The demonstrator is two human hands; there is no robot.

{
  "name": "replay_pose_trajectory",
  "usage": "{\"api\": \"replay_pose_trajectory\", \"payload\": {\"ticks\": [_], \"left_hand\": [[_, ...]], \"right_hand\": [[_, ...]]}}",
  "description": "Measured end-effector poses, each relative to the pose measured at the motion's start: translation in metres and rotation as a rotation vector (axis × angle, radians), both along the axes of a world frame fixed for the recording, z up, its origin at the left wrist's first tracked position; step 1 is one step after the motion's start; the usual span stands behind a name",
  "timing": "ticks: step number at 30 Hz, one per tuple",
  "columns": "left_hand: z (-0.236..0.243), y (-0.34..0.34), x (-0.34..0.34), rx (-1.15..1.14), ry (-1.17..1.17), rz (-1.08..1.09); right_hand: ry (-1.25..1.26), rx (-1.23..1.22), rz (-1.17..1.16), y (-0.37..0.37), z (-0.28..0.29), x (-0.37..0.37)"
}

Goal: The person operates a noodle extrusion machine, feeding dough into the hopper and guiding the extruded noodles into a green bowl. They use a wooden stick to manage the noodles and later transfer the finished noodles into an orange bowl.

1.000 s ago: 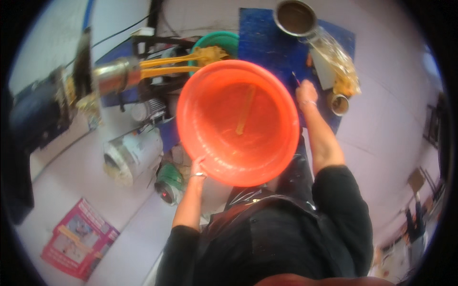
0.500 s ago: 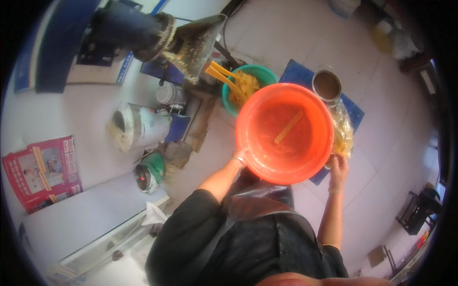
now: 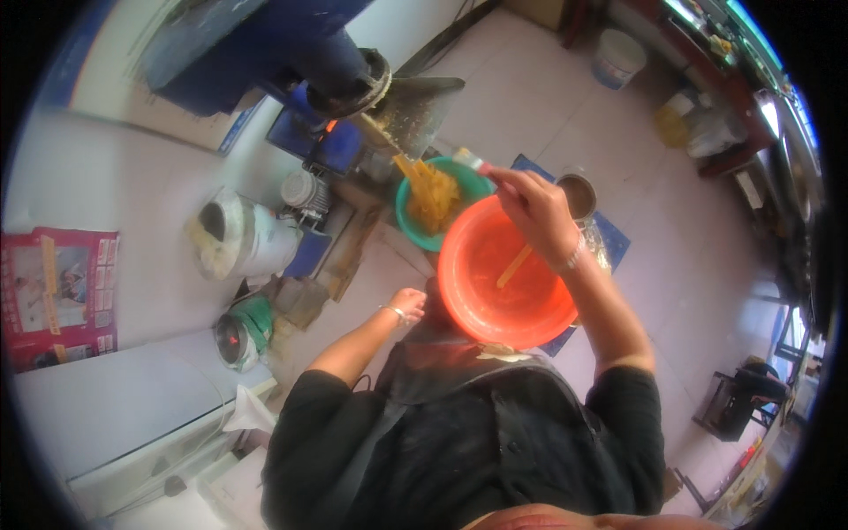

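Observation:
My right hand point(image 3: 543, 216) grips a brush point(image 3: 471, 160) with pale bristles and a reddish band, its head over the rim of the green basin point(image 3: 480, 186). Beneath that hand, the orange basin point(image 3: 503, 329) has a flat wooden stick point(image 3: 512, 268) lying in it. Just left of this basin, my left hand point(image 3: 408, 305) is loosely closed with nothing visible in it. Broad yellow strips point(image 3: 433, 199) hang from the spout of a dark blue machine point(image 3: 344, 75) and pile up in the green basin.
A metal pot point(image 3: 577, 194) and a clear plastic bag point(image 3: 594, 243) are beside the orange basin, by a blue board point(image 3: 616, 237). At the left stand a white bucket point(image 3: 265, 243) and a small motor point(image 3: 306, 191). Another white bucket point(image 3: 617, 58) is far back.
Both hands have left the orange basin's rim. My right hand has risen up and left across it, now with the brush, while my left hand has drawn back left. More strip has piled up.

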State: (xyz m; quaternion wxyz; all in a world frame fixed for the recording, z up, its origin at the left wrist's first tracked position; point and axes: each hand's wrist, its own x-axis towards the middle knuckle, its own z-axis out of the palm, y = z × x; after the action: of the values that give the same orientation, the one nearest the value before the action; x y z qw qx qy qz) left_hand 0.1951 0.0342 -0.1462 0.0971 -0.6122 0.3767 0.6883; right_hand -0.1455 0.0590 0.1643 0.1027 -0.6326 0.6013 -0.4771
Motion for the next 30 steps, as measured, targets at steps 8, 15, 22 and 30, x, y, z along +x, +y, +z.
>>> {"api": "replay_pose_trajectory", "payload": {"ticks": [8,15,22,30], "left_hand": [[0.022,-0.043,0.108,-0.047,-0.028,0.253],[0.016,-0.054,0.119,0.013,-0.019,0.278],[0.005,-0.056,0.118,0.02,0.039,0.29],[0.01,-0.078,0.108,-0.006,0.069,0.212]], "right_hand": [[0.506,0.203,0.186,-0.09,0.03,0.021],[0.73,0.485,0.187,-0.188,0.006,0.058],[0.829,0.451,0.236,-0.185,0.038,0.069],[0.896,0.492,0.05,-0.202,0.018,0.069]]}}
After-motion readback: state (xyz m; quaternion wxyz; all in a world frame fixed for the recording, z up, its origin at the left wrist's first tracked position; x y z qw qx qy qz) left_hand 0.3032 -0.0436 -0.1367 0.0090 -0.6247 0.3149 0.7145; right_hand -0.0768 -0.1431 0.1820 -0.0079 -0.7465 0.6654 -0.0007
